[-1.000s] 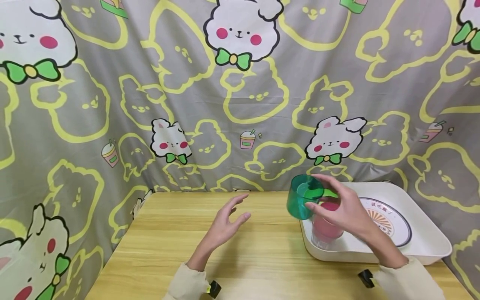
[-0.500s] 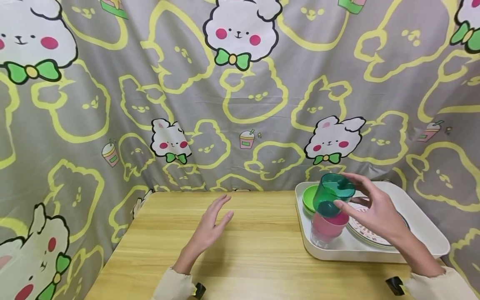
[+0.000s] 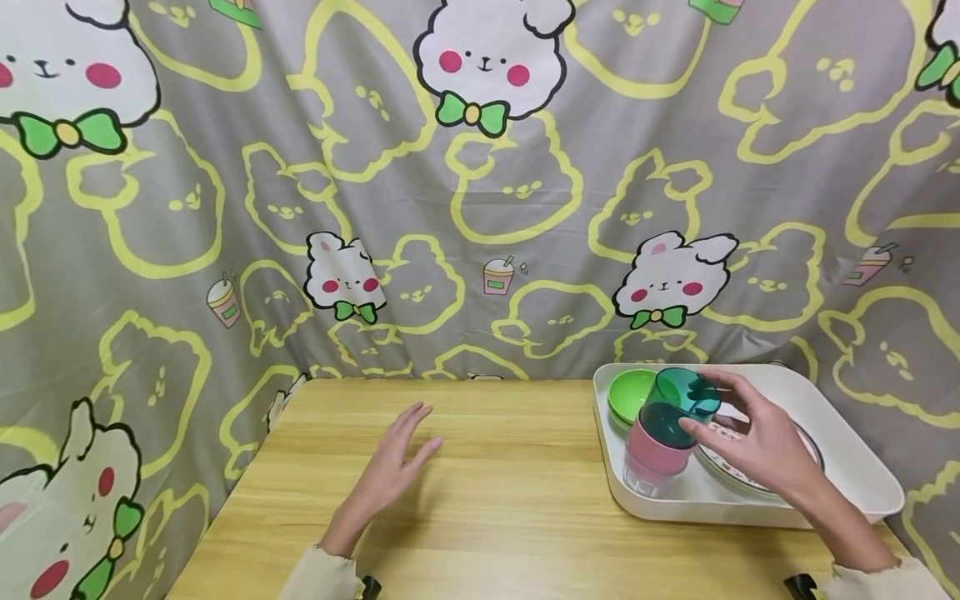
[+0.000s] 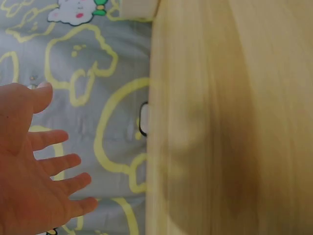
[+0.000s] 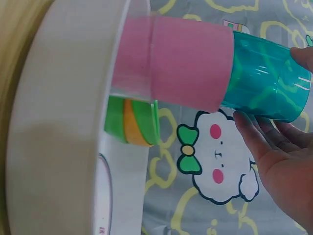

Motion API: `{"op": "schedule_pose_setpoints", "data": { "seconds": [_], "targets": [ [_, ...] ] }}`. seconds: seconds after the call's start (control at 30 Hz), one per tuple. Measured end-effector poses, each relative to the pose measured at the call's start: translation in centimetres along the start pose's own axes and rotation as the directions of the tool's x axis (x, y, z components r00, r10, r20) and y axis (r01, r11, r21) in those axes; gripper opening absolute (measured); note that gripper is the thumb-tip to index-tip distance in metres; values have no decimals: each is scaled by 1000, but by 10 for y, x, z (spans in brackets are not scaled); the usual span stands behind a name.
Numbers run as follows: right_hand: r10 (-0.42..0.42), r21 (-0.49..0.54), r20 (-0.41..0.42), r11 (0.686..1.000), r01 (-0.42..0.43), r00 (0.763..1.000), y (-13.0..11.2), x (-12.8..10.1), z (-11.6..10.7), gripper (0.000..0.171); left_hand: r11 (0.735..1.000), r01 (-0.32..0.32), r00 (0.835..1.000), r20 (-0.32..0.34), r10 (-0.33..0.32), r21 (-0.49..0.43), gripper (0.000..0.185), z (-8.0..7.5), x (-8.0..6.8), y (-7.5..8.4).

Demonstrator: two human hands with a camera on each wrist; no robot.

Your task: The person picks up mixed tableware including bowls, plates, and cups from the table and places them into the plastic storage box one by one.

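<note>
Green cup sits nested in our pink cup inside the white tray; our right hand pinches its rim from three o'clock; our left hand, fingers spread, hovers over the table at nine o'clock.

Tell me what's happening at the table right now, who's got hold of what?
A person's right hand holds a translucent teal cup at its rim, with its base set in a pink cup that sits in a clear cup in a white tray. The tray also holds a green bowl and a patterned plate. The left hand hovers open, fingers spread, over the wooden table, holding nothing.
</note>
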State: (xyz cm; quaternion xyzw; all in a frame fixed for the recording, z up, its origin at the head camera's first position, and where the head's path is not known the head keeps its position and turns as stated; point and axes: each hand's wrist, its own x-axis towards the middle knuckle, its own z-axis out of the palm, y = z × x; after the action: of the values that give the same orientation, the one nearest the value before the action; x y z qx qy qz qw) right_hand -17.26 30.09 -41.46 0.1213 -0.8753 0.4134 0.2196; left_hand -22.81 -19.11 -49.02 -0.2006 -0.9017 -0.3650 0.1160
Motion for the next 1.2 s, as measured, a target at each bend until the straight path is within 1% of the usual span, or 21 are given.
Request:
{"op": "schedule_pose_setpoints", "data": {
  "seconds": [0.13,0.23,0.3,0.5,0.6,0.7,0.9,1.0,1.1,1.2],
  "targets": [
    [10,-4,21,1000,-10,1000,5,-3,3,71,997,-15,1000,-23,17,81,58,-4,-5,-6],
    [36,-49,41,998,-34,999,8,-4,4,72,986,-45,998,-46,53,158,56,-5,-5,-9],
    [37,-74,47,997,-33,998,10,-5,6,72,977,-65,996,-54,77,202,56,-6,-4,-10],
    [-3,-147,42,989,9,999,14,-8,8,73,952,-96,993,-41,113,291,58,-11,-1,-13],
    [-6,-171,61,985,17,998,16,-9,10,75,939,-104,992,-33,121,329,60,-16,0,-16],
    [-33,-180,79,983,47,996,20,-9,14,72,931,-104,992,-25,120,351,61,-21,2,-19],
    [-90,-162,119,981,109,989,25,-11,19,66,924,-85,995,-23,101,373,63,-31,-1,-23],
    [-92,-157,147,981,115,985,26,-13,15,65,918,-92,993,-32,113,386,62,-37,0,-25],
    [-119,-98,174,986,138,978,30,-15,8,59,911,-107,991,-34,132,398,60,-40,3,-26],
    [-168,-37,183,983,178,968,38,-16,2,56,904,-112,991,-17,131,412,59,-42,6,-25]
  ]
}}
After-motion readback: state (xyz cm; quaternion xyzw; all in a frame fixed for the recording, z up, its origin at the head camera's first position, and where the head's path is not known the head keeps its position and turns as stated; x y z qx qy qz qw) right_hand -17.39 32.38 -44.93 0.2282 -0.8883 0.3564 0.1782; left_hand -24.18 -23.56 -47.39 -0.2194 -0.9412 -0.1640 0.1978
